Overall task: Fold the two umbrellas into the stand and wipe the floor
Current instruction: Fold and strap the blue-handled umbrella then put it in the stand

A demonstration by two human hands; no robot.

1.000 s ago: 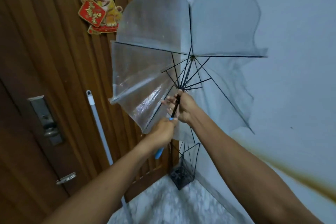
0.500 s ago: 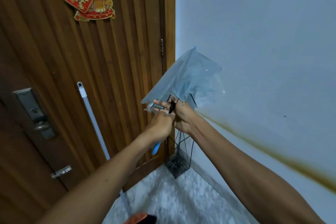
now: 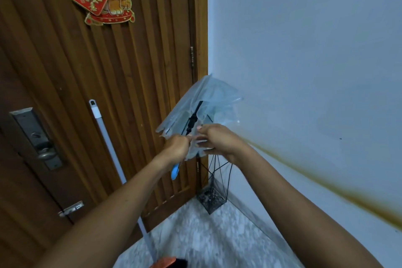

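A clear plastic umbrella (image 3: 204, 102) with black ribs is collapsed and points up toward the door corner. My left hand (image 3: 177, 148) grips its shaft just above the blue handle (image 3: 175, 171), which sticks out below the fist. My right hand (image 3: 217, 140) pinches the loose canopy plastic beside the shaft. Below the hands, a black wire umbrella stand (image 3: 214, 191) sits on the floor in the corner between door and wall. A second umbrella is not in view.
A mop with a pale handle (image 3: 108, 143) leans against the wooden door (image 3: 130, 72); its orange head (image 3: 165, 262) shows at the bottom edge. The marble floor (image 3: 206, 237) lies below. A white wall (image 3: 304, 72) with a brown stain is on the right.
The umbrella went from fully spread to collapsed. Since half a second ago my hands have shifted slightly and the right hand now gathers the canopy folds.
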